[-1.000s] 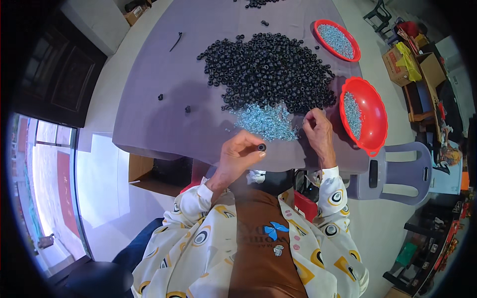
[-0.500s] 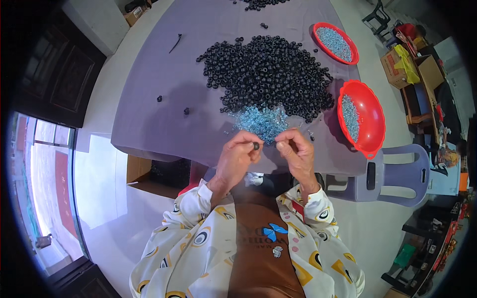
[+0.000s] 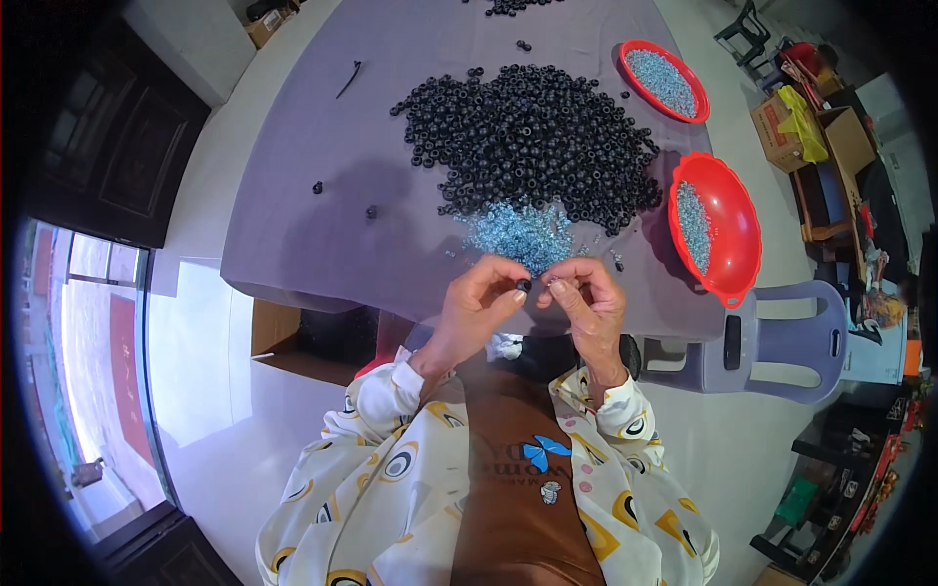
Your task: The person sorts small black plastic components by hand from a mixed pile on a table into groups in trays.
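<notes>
Left hand (image 3: 476, 311), moved closer to the right hand (image 3: 594, 317), pinches 1 black bead (image 3: 524, 285) over the tablecloth (image 3: 293, 239), just inside its near edge. Right fingertips meet; contents too small to tell. Cloth stretches widely leftward.

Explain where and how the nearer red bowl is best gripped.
Take the bowl, probably, by the tab at its near end, pinched above and below, coming from the near side with the right hand: the tab juts from the rim on that side, while blue beads lie along the left.
</notes>
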Motion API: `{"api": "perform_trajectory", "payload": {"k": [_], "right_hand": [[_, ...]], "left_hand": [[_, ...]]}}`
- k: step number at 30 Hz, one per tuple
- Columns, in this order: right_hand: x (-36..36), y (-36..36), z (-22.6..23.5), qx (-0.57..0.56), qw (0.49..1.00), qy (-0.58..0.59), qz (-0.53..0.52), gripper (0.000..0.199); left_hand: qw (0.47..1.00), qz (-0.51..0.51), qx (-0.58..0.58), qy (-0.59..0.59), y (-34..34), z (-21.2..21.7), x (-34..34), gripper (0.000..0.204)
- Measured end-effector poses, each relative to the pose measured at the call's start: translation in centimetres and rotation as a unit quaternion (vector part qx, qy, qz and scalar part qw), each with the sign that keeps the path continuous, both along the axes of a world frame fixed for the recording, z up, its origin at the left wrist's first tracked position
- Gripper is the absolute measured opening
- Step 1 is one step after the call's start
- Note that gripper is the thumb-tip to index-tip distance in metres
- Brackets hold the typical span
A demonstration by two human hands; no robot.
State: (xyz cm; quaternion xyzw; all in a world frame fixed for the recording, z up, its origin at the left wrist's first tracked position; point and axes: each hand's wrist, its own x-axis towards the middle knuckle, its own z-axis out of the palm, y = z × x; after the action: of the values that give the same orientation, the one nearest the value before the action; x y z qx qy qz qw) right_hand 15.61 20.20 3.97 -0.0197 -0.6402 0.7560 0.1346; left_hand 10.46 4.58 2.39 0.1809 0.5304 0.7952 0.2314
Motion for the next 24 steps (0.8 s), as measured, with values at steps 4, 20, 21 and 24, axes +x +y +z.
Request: {"api": "perform_trajectory", "payload": {"k": [4, 20, 21, 24], "right_hand": [[0.1, -0.5, 0.1, 0.022, 0.999, 0.040, -0.008, 0.004], [-1.3, 5.7, -2.2, 0.292, 0.926, 0.068, -0.229, 0.007], [-0.3, 4.4, -1.4, 0.423, 0.882, 0.087, -0.188, 0.009], [1.1, 1.0, -2.6, 0.479, 0.866, 0.140, 0.002, 0.023]], "left_hand": [[0.999, -0.023, 0.000, 0.029, 0.3, 0.2, 0.5, 0.014], [0.992, 0.089, 0.084, -0.031, 2.5, -3.9, -6.5, 0.012], [0.992, 0.097, 0.085, -0.015, 2.3, -3.5, -6.7, 0.012], [0.990, 0.110, 0.090, 0.016, 1.7, -2.1, -7.0, 0.013]]}}
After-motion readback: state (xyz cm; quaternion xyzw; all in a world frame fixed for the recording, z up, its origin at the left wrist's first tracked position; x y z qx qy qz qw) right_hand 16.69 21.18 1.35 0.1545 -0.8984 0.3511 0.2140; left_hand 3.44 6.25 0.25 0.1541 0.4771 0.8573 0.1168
